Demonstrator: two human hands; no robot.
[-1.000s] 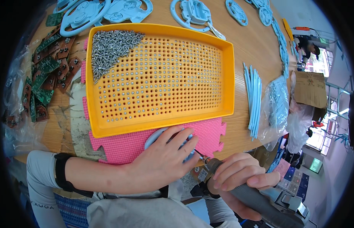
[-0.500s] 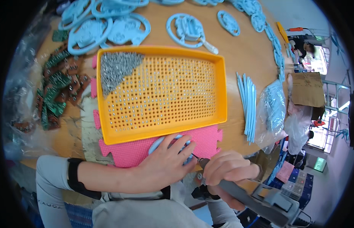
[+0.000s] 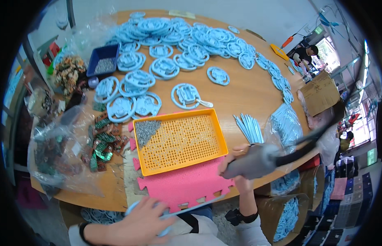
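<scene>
My left hand (image 3: 143, 219) holds a light blue round plastic part (image 3: 132, 207) at the table's front edge, left of the pink foam mat (image 3: 180, 184). Its fingers lie over the part and hide most of it. Blur softens the fingertips. Near the mat's right end, my right hand (image 3: 241, 185) grips a grey electric screwdriver (image 3: 252, 163), with a dark cable running off to the upper right. The screwdriver's tip cannot be made out. Just beyond the mat stands a yellow perforated tray (image 3: 184, 169) with small screws standing in many holes and a heap of loose screws (image 3: 147, 132) in its far left corner.
Blue plastic parts (image 3: 158, 30) pile up along the back. Green and brown circuit boards (image 3: 104, 141) lie left of the tray, beside clear plastic bags (image 3: 59, 151). Light blue sticks (image 3: 249, 128) lie to the right. A navy bin (image 3: 103, 61) sits far left. Another person (image 3: 306, 53) works far right.
The view has tilted up and taken in more of the table. My left hand has carried the blue part left off the mat; my right hand has swung the screwdriver up and away from it.
</scene>
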